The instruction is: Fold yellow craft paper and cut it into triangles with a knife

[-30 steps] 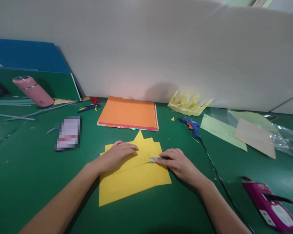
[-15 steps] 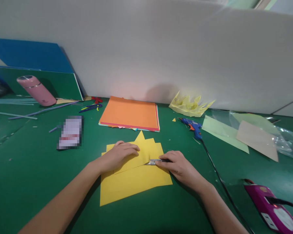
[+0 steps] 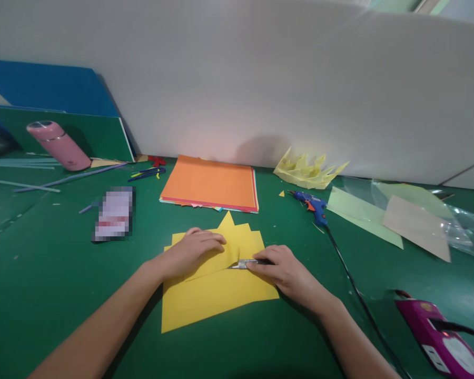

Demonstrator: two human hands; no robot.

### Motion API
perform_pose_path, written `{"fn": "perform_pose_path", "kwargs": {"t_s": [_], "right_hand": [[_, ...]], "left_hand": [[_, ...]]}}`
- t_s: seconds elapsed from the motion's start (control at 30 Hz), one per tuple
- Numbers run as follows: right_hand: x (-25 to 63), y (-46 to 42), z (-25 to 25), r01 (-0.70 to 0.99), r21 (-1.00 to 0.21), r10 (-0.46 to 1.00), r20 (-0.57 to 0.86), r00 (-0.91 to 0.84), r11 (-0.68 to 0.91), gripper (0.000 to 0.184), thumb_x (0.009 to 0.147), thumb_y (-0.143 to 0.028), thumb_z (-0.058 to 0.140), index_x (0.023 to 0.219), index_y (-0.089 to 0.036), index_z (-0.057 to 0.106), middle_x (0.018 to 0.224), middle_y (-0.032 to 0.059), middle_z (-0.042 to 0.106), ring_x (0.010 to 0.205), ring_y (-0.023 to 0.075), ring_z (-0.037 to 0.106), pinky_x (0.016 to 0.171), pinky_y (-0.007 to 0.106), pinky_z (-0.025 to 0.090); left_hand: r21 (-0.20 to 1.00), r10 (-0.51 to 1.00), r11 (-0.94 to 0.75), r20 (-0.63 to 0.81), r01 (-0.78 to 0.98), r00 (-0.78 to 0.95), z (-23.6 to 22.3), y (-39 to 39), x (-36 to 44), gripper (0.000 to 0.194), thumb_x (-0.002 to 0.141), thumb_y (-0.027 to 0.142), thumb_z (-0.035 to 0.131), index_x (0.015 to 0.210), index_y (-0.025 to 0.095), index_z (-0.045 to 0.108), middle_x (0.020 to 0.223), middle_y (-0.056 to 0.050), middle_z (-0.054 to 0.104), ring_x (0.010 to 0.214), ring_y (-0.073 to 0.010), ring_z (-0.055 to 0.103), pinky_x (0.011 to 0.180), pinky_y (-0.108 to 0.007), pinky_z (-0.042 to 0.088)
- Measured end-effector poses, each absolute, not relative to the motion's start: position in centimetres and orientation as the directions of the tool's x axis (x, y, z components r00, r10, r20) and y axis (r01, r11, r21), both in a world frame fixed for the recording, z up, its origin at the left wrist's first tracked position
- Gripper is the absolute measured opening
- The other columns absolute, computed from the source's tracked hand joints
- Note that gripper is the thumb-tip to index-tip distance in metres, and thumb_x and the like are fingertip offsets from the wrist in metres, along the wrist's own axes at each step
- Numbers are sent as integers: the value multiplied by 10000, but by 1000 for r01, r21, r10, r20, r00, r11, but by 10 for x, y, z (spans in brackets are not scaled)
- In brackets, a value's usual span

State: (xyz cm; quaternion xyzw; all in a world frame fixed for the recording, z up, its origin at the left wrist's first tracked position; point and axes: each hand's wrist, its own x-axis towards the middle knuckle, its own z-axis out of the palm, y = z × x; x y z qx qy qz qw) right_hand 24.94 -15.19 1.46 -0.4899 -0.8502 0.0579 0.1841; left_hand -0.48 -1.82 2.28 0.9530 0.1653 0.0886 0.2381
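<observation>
The right hand pinches a metal cutter between thumb and fingers, its tip pointing left along a slit in the yellow paper; whether it is a knife or scissors is too small to tell. The paper lies under both hands. The fingers of the left hand are loosely curved on top of it, grasping nothing, and seem to press the upper part down so it does not slip against the blade. The cutter's low, flat angle probably keeps its tip close to the slit. Both forearms slant inward from the near edge, hands low and facing each other. Beyond the left fingers sits an orange paper stack; beyond the right fingers lie a glue gun and, farther back, a paper crown, apparently set aside to leave elbow room.
</observation>
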Motion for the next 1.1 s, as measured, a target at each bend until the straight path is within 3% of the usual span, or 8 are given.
{"fn": "perform_pose_path", "kwargs": {"t_s": [1.1], "right_hand": [[234, -149, 14, 796, -260, 833, 272, -482, 546, 315, 975, -173, 386, 1162, -258, 625, 953, 62, 650, 835, 184, 518, 702, 318, 305]], "left_hand": [[499, 339, -836, 144, 228, 930, 18, -18, -6, 336, 967, 124, 336, 1129, 265, 594, 1253, -40, 603, 1178, -180, 511, 987, -375, 260]]}}
